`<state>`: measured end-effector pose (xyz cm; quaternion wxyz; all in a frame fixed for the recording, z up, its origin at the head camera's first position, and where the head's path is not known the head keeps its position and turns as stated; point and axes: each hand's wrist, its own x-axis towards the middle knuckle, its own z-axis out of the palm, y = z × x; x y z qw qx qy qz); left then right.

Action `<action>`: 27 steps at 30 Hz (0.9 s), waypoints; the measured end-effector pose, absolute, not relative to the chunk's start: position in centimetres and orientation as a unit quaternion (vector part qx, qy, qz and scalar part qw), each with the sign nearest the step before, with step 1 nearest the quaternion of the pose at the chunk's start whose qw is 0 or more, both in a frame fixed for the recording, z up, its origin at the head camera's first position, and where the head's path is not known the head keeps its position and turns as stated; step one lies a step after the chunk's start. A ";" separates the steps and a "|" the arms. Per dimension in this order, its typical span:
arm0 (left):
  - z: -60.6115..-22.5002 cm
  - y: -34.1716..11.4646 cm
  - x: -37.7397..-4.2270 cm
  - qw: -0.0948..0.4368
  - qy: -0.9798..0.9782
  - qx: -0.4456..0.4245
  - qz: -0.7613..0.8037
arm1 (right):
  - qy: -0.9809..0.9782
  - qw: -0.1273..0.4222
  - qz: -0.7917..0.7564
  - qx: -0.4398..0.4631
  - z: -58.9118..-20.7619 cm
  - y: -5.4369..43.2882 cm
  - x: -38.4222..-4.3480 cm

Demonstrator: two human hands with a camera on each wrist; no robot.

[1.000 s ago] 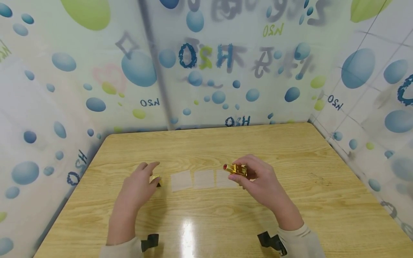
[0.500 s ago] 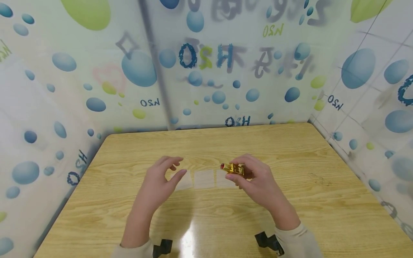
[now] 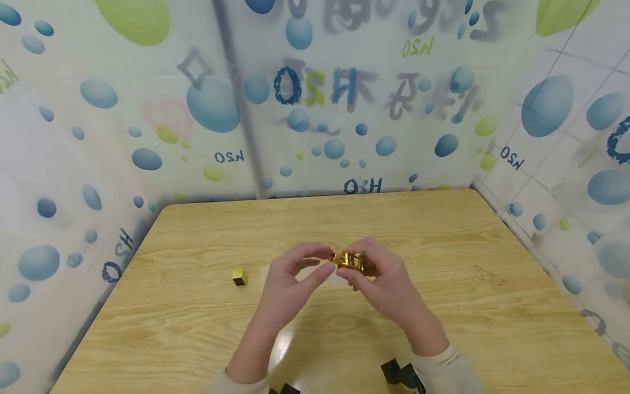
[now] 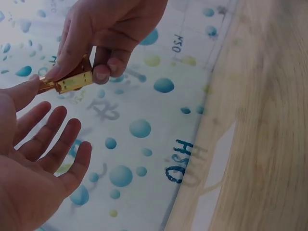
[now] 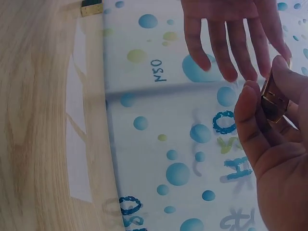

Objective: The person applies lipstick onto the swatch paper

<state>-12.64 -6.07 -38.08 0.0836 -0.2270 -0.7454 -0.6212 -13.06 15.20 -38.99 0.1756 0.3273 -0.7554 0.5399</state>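
Note:
A gold lipstick tube with a red end is held above the table. My right hand pinches its body between thumb and fingers, the red end turned toward the left. Close on that end is my left hand, thumb and index finger on either side of it in the head view. In the left wrist view the left thumb overlaps the tube's end, while the other fingers are spread and nearly straight. A small gold cap-like block with a dark side stands on the table, left of both hands.
White paper squares lie in a row on the wooden table, mostly behind my hands in the head view. A sheet wall printed with blue and green bubbles encloses the table at the back and sides.
My left hand has moved right, away from the gold block, over to the lipstick's red end, uncovering the block. My right hand has shifted slightly left with the lipstick.

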 end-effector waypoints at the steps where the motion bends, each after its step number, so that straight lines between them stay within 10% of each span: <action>1: -38.1 -5.8 -12.6 0.083 -0.738 -0.226 -0.630 | -0.752 0.176 0.542 0.332 -39.1 15.1 -13.1; 27: -39.3 -2.4 -12.3 0.252 -0.681 -0.233 -0.646 | -0.708 0.351 0.503 0.351 -40.5 12.7 -13.4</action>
